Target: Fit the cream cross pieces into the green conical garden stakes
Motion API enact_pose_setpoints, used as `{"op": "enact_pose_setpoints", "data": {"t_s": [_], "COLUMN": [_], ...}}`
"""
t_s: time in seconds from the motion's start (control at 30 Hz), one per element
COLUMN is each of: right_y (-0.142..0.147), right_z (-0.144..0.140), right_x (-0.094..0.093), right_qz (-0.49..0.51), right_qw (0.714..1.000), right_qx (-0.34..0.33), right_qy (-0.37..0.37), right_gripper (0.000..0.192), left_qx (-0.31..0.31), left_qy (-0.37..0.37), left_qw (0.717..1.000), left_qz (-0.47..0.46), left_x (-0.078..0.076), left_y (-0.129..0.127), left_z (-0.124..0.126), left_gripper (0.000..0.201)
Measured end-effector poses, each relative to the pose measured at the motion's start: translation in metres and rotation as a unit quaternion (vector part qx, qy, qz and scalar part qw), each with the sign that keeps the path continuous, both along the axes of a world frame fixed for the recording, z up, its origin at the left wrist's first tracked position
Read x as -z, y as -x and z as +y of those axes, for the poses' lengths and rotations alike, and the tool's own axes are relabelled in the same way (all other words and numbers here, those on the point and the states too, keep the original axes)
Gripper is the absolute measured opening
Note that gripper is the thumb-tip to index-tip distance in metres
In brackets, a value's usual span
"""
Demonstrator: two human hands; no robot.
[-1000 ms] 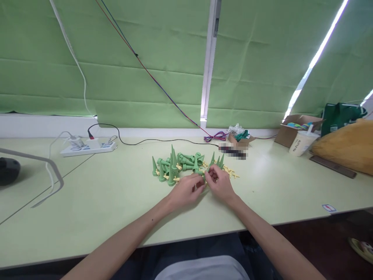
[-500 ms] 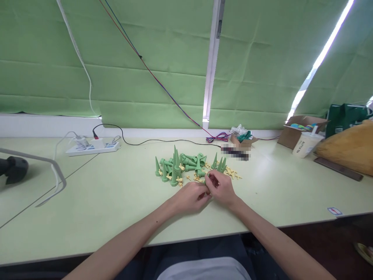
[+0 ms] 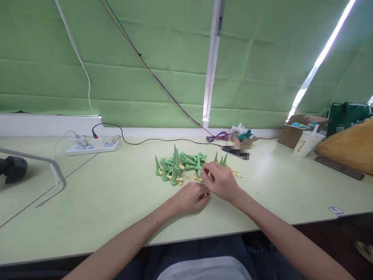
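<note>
The fingers of both hands are curled in, and whether either pinches a piece I cannot tell, since the knuckles hide the fingertips. The left hand [image 3: 192,196] lies low on the pale table [image 3: 116,210], its side apparently resting there, which would give a steady base for fine handling. The right hand [image 3: 220,179] sits just beyond it, bent at the wrist, knuckles up and fingers pointing down toward the small parts — near enough to the left that something could pass between them. Both forearms slant in from the near edge and converge. Just past the fingers lie loose yellow pieces [image 3: 196,177], probably set there for a short reach. Behind them, green parts [image 3: 189,159] are heaped on their sides, seemingly a common stock. To the left, green spikes [image 3: 174,175] stand upright on broad bases, several with yellow bits beside or on them; the footing presumably keeps them from toppling. More spikes [image 3: 223,160] stand beyond the right hand. Farther out are a power strip [image 3: 93,147] and a lidded cup [image 3: 307,143] — both well apart from the parts.
</note>
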State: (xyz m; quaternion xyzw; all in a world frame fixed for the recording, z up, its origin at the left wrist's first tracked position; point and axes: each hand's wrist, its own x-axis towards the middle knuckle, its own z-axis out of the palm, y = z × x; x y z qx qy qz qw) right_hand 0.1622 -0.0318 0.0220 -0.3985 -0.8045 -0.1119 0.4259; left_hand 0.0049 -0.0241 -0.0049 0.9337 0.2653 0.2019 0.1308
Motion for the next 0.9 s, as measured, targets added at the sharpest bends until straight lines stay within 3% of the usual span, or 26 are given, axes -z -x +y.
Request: {"op": "enact_pose_setpoints", "data": {"t_s": [0.17, 0.3, 0.6, 0.9], "right_y": [-0.015, -0.028, -0.042, -0.051], "right_z": [0.047, 0.088, 0.136, 0.15], "right_x": [-0.044, -0.059, -0.038, -0.028], "right_qz": [0.091, 0.047, -0.096, -0.115], "right_qw": [0.993, 0.984, 0.946, 0.926], "right_qx": [0.053, 0.156, 0.22, 0.232], "right_qy": [0.045, 0.075, 0.216, 0.274], "right_gripper": [0.013, 0.015, 0.022, 0.019], "left_qx": [0.001, 0.005, 0.015, 0.01], "left_qy": [0.007, 0.008, -0.009, -0.01], "left_qw": [1.0, 1.0, 1.0, 1.0], "left_qz": [0.009, 0.01, 0.015, 0.019], "left_x": [-0.003, -0.003, -0.002, -0.001], "left_y": [0.001, 0.001, 0.002, 0.003], "left_z": [-0.001, 0.0, 0.001, 0.002], "left_gripper": [0.023, 0.023, 0.024, 0.024]}}
